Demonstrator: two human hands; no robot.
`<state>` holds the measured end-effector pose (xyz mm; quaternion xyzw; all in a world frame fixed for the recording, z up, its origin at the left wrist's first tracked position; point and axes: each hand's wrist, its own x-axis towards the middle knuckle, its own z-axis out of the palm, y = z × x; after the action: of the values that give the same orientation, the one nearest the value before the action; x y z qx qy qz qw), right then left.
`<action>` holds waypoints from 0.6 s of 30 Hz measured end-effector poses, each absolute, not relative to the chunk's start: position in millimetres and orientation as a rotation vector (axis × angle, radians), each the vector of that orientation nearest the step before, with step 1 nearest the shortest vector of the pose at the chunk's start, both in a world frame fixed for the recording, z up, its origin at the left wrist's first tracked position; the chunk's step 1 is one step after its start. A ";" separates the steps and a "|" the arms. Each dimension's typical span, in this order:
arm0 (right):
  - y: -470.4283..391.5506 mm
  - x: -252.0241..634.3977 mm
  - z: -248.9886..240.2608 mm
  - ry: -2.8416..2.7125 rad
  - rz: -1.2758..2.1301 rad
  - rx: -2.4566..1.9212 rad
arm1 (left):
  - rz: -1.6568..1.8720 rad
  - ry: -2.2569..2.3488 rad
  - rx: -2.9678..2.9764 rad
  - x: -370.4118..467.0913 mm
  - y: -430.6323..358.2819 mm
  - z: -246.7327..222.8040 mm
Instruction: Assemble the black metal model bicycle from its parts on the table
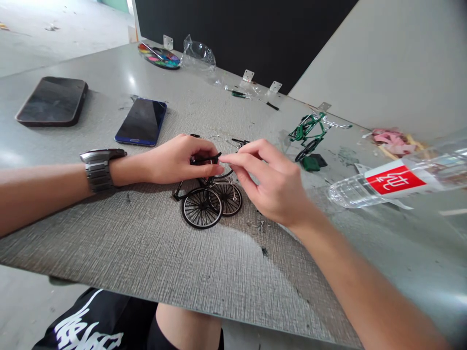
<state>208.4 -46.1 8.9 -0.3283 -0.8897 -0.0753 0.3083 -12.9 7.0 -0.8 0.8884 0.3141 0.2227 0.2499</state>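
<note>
A small black model bicycle (202, 208) with silver-rimmed, thin-spoked wheels lies on the table in front of me. My left hand (178, 158) is closed around its upper part, and a slim black piece shows between thumb and forefinger. At the end of that piece, the fingertips of my right hand (268, 177) are pinched together. Exactly what sits between those fingertips is too small to see. Other black and silver parts of the bicycle are partly hidden behind both hands. A green model bicycle (310, 129) stands farther back on the right.
On the left lie a blue phone (141, 121) and a dark square device (54, 101). A paint palette (160, 57), clear plastic packaging (199, 53) and a green-handled tool (239, 94) lie at the back. A clear bottle (396, 180) lies on the right. Small scraps dot the table (146, 257).
</note>
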 end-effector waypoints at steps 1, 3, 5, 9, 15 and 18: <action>-46.3 208.2 8.9 -2.351 -0.187 -0.870 | 0.604 0.854 2.422 -13.0 7.1 -0.9; -46.9 208.3 9.8 -2.343 -0.167 -0.860 | 0.598 0.851 2.425 -13.2 7.6 -1.1; -48.0 208.8 11.1 -2.345 -0.164 -0.833 | 0.600 0.847 2.427 -13.4 7.9 -1.3; -52.0 209.1 12.7 -2.294 -0.188 -0.767 | 0.607 0.835 2.424 -13.6 8.0 -1.4; -54.3 205.0 11.6 -2.244 -0.177 -0.810 | 0.606 0.847 2.408 -13.5 8.3 -2.3; -50.9 204.9 10.4 -2.275 -0.163 -0.823 | 0.600 0.859 2.409 -13.6 8.4 -2.7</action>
<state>204.9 -50.9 10.4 -0.3178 -0.8787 -0.0629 0.3507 -13.6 8.4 -2.7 0.8868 0.3161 0.2211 0.2544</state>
